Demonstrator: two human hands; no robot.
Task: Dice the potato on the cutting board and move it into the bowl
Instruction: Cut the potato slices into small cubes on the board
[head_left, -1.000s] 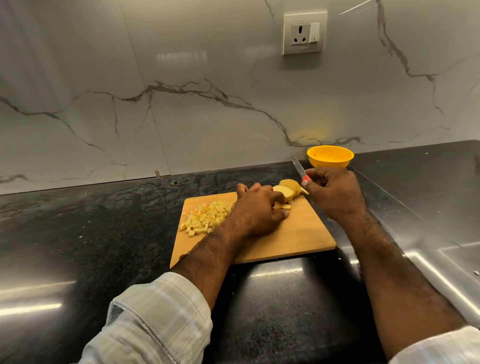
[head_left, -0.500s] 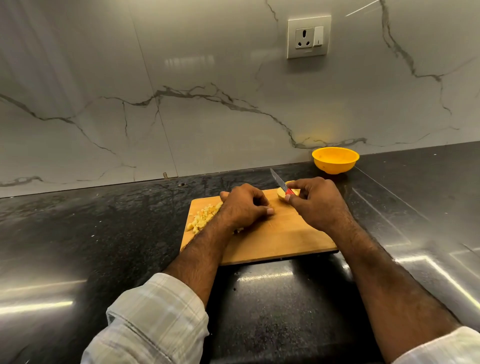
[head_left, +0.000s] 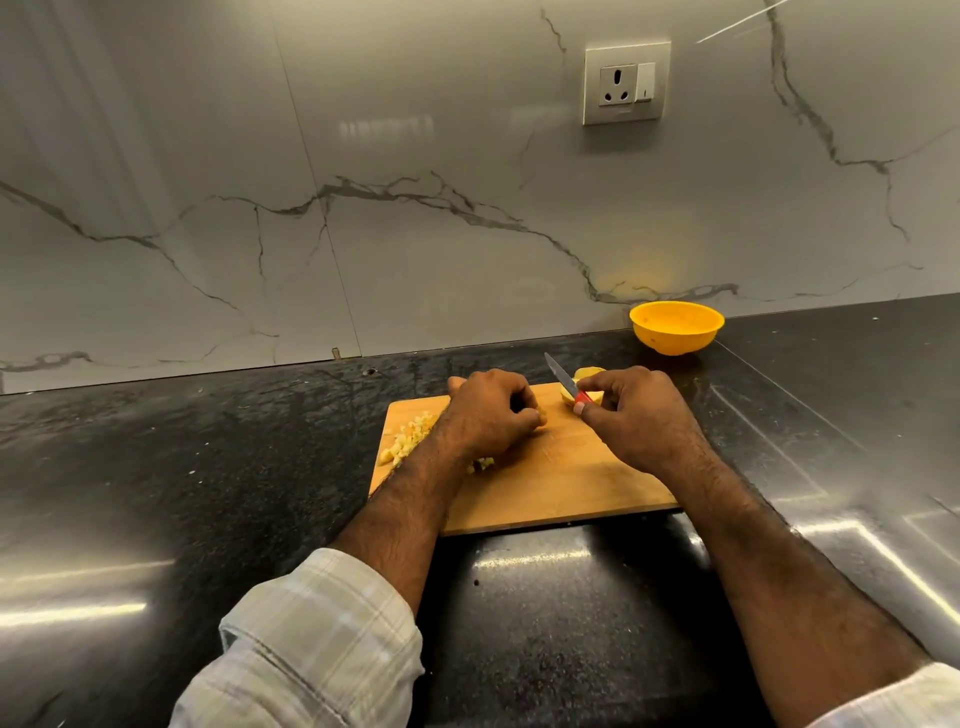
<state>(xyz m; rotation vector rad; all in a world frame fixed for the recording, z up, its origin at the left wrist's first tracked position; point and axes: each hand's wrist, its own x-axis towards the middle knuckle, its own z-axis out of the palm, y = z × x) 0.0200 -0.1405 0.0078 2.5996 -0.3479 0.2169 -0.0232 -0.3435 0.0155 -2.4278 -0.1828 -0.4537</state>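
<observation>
Fingers first: the right hand (head_left: 641, 415) has its fingers curled round the red handle of a small steel-bladed knife (head_left: 563, 378), blade pointing up and away toward the wall. The left hand (head_left: 488, 413) is curled too, knuckles up on the rectangular wooden cutting board (head_left: 561, 478); there's a pale bit at its fingertips that might be potato, but I can't tell if it's actually pinching it.

The uncut yellow potato chunk (head_left: 589, 375) sits at the far edge of the board, right behind the knife hand. A pile of small pale-yellow potato dice (head_left: 410, 436) lies on the board's left side, partly under the left forearm. The round orange plastic bowl (head_left: 676, 327) is off the board, further back and right, by the marble wall.

Handling-wise I'd guess the chunk is firm, wet and a bit slippery (cut faces usually are), so flat side down and fingertips tucked on top. The dice are light and loose, so scoop them rather than pick.
</observation>
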